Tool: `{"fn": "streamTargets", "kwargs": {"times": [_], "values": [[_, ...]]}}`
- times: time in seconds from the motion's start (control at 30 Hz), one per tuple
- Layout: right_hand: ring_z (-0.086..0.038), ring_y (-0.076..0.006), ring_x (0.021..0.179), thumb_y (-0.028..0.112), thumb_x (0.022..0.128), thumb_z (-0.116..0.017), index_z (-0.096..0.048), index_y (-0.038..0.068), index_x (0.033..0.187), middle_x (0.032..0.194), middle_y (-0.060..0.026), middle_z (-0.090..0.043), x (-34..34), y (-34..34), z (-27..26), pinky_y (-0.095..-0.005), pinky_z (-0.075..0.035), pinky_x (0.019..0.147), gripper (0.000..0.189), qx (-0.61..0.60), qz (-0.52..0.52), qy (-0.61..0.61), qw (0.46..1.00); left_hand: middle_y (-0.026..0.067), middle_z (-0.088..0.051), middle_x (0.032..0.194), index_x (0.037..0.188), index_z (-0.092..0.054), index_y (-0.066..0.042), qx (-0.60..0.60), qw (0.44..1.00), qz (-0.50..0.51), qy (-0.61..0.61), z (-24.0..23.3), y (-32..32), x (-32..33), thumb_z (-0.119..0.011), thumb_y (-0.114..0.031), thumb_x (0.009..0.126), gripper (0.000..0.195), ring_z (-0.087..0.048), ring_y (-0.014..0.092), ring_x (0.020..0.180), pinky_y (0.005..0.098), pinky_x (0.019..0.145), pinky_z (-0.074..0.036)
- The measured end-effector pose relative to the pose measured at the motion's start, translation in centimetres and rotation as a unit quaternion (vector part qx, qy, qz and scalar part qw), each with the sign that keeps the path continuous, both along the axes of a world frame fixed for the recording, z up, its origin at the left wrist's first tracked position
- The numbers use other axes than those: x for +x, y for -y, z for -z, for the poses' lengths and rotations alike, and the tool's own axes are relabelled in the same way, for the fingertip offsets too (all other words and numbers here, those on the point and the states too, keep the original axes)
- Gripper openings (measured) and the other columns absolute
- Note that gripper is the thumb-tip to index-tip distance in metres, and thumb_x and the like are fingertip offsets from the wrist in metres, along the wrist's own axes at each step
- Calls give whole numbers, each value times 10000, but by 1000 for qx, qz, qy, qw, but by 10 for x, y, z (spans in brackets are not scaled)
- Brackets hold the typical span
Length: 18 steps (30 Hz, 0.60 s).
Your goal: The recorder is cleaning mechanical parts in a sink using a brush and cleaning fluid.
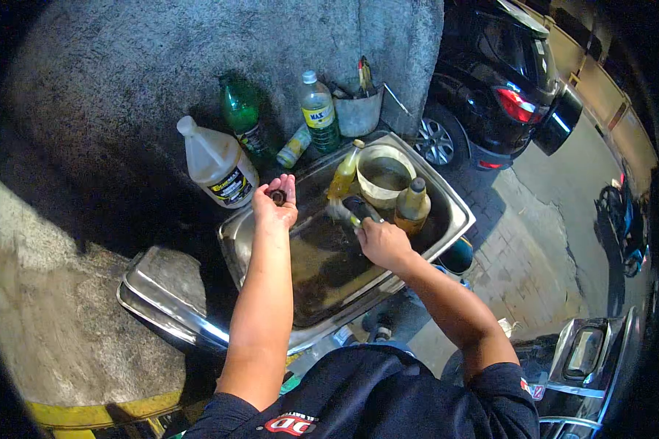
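My left hand [273,211] is palm up over the left end of a stainless steel sink basin [437,179]. In its curled fingers rests a small, dark, ring-shaped part [277,197]. Over the middle of the basin, my right hand [385,245] grips a brush [341,211] whose pale bristles are blurred and point left. A dark object [361,207] lies just beyond my right fingers, too unclear to name. Murky brown liquid and dirt cover the basin floor. Within the basin's far right part stand a yellow-liquid bottle [345,173], a round whitish tub [364,186] and a dirty capped bottle [412,207].
Against the concrete wall [159,71] are a white plastic jug [217,159], a green bottle [239,104], a fallen can [295,147], a clear labelled bottle [318,112] and a grey pot [358,114] of tools. A black car [489,82] is parked at right. Chrome bumpers lie left and lower right.
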State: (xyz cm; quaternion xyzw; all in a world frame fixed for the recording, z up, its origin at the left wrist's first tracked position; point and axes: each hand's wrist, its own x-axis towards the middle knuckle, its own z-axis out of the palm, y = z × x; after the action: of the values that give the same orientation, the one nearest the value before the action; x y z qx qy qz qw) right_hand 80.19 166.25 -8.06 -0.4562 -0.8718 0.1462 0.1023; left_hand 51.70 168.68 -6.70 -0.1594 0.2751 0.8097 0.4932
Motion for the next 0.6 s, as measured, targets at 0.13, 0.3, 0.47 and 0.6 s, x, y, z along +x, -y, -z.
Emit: {"fn": "streamTargets", "kwargs": {"times": [0.13,0.3,0.47,0.6], "values": [[-682,-417,724,308,974,-552,-621,49,1048,751,-195,-681,-3,4,-18,-515,-552,639,277,42,-18,-85,995,241,-670,962,799,-545,51,-4,1000,4,14,-1,-3,6,-416,-187,979,326,-696,406,955,468,818,-647],[-692,-410,794,330,976,-545,-637,104,1170,821,-208,-697,-27,19,-99,-529,-549,695,312,30,-60,-76,995,253,-670,974,807,-551,62,-2,1000,25,-11,17,-6,5,-435,-204,955,326,-691,397,913,462,810,-648],[-713,-371,772,229,890,-576,-688,84,1075,815,-189,-708,-65,-27,-110,-492,-571,689,260,38,-85,52,994,229,-685,886,762,-585,33,43,982,111,-149,38,-19,24,-442,-235,924,344,-695,350,844,480,769,-626],[-744,-318,786,193,842,-594,-745,62,937,888,-147,-749,-79,0,-107,-441,-594,690,221,67,-141,107,982,196,-682,850,763,-613,20,16,987,114,-110,38,-19,24,-430,-274,944,391,-698,341,849,456,763,-609]]}}
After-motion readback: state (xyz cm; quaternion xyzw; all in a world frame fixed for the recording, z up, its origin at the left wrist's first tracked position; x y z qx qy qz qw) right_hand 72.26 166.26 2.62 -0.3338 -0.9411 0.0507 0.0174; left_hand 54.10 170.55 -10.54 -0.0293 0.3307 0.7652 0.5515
